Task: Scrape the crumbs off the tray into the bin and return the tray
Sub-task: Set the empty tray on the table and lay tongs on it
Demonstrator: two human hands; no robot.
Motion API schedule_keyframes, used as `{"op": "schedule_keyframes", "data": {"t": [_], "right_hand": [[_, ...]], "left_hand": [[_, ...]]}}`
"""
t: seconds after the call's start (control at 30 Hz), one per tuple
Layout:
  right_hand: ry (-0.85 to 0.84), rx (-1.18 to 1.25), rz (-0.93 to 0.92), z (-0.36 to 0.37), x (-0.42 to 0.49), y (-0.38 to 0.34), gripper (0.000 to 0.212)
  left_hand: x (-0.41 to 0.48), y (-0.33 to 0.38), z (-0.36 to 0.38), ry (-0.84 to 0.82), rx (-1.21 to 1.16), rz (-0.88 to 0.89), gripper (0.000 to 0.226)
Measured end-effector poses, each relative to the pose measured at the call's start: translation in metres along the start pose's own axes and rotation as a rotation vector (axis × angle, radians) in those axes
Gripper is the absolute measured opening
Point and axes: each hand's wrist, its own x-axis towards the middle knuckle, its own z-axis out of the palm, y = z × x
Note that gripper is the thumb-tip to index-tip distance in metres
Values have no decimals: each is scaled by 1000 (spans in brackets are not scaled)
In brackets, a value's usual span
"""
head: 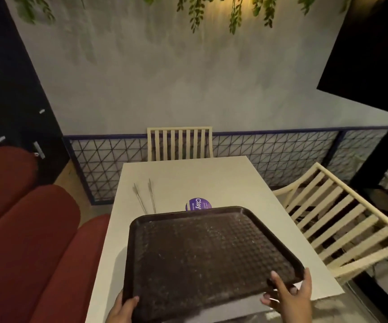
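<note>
A dark brown textured tray with a raised rim hovers over the near half of a white table; fine pale specks dust its surface. My left hand grips its near left corner, thumb on the rim. My right hand holds the near right corner, fingers over the rim. The tray is tilted a little, its far edge covering part of a purple round sticker. No bin is in view.
Two thin metal skewers lie on the table beyond the tray. Cream slatted chairs stand at the far end and at the right. A red padded bench runs along the left. A wire-grid wall panel lies behind.
</note>
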Motion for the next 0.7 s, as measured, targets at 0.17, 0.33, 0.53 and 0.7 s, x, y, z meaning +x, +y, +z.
{"op": "schedule_keyframes", "data": {"t": [0.17,0.33,0.53,0.7], "right_hand": [[75,-167,41,-2,101,-9,50],[-27,-213,93,32,188,-2,23],[21,-236,171,65,266,3,19],[46,-313,178,102,310,6,17]], "left_hand": [[54,27,38,36,-107,-138,25],[126,52,80,101,-20,-185,41],[205,55,121,34,-198,-373,33],[266,50,136,2,-252,-422,33]]}}
